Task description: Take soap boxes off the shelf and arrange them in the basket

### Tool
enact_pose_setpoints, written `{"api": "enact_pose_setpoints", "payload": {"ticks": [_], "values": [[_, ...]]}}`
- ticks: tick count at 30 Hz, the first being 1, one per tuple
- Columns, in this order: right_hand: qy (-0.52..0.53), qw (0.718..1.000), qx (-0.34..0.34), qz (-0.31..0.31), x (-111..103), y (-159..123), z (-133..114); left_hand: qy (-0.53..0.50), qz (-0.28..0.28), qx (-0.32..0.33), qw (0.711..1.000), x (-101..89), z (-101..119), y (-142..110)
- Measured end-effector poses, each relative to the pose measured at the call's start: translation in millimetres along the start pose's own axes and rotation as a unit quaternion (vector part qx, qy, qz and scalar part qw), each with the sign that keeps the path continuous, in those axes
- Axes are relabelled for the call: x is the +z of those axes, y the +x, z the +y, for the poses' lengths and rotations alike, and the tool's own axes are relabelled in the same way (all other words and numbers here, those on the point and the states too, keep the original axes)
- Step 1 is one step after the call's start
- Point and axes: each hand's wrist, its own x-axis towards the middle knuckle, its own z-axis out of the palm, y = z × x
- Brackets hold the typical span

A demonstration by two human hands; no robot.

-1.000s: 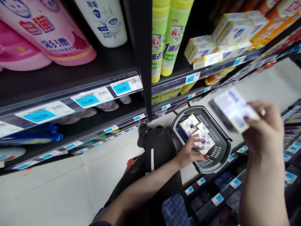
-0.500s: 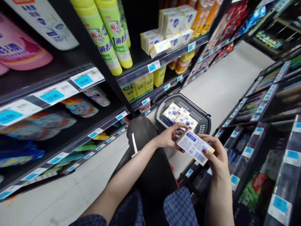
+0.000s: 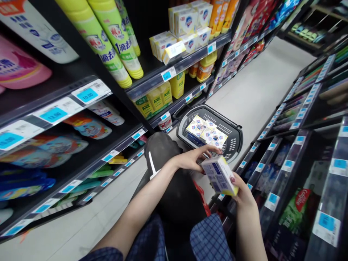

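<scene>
My right hand (image 3: pixel 243 188) grips a white and yellow soap box (image 3: pixel 217 175) by its lower right end, with the thumb on its edge. The printed back of the box, with a dark blue label, faces up and left; its side shows too. At its upper left end my left hand (image 3: pixel 194 157) is curved with fingers and thumb apart; whether a fingertip touches the box is hard to make out. Beyond the hands stands a dark shopping basket (image 3: pixel 233 130) on the floor, holding several similar soap boxes (image 3: pixel 208 132) lying flat.
Shelves on the left bear stacked soap boxes (image 3: pixel 187 21), green and yellow bottles (image 3: pixel 114 43), yellow AXE bottles (image 3: pixel 156 98) and price tags (image 3: pixel 87 95). Low shelves with a Colgate pack (image 3: pixel 297 204) rise close on the right. A dark knee (image 3: pixel 161 148) is beside my left arm.
The soap box has tilted and turned in my right hand, showing more of its side. My left fingers have spread away from its end. The view has shifted slightly.
</scene>
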Motion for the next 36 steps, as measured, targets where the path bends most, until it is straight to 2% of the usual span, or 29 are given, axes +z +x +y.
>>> {"api": "enact_pose_setpoints", "payload": {"ticks": [3,4,6,8,11,14,16,18,21,23,26,27,29,32,36], "values": [[-0.137,0.986,-0.081,0.049,2,2,-16,-0.037,0.049,-0.063,0.996,-6.7,-5,1],[-0.209,0.967,-0.124,0.075,2,3,-23,-0.067,0.064,-0.085,0.992,-8.2,-6,2],[-0.345,0.909,-0.201,0.115,2,5,-36,-0.151,0.073,-0.113,0.979,-9.1,-8,1],[-0.434,0.855,-0.256,0.122,4,6,-46,-0.237,0.060,-0.127,0.961,-7.9,-9,1],[-0.499,0.803,-0.308,0.103,10,7,-53,-0.291,0.047,-0.150,0.944,-5.4,-8,0],[-0.524,0.782,-0.327,0.083,11,8,-51,-0.275,0.060,-0.156,0.947,-5.1,-8,0],[-0.523,0.789,-0.313,0.084,1,14,-46,-0.254,0.062,-0.158,0.952,-5.4,-9,1],[-0.535,0.790,-0.278,0.108,-21,31,-36,-0.196,0.078,-0.192,0.958,-5.3,-9,3],[-0.596,0.761,-0.215,0.138,-68,79,-13,0.029,0.130,-0.268,0.954,-2.4,-10,4],[-0.635,0.743,-0.166,0.127,-97,121,7,0.224,0.120,-0.293,0.922,1.4,-11,4],[-0.666,0.733,-0.099,0.089,-125,184,39,0.426,0.039,-0.311,0.849,7.1,-13,2],[-0.671,0.732,-0.082,0.078,-130,202,48,0.458,0.018,-0.314,0.831,8.2,-14,2],[-0.678,0.730,-0.048,0.067,-137,232,66,0.482,-0.003,-0.314,0.818,8.6,-17,4],[-0.678,0.731,0.005,0.078,-143,265,86,0.473,0.002,-0.320,0.821,5.6,-22,9],[-0.648,0.750,0.081,0.104,-149,286,103,0.446,0.004,-0.334,0.830,1.7,-29,17]]}}
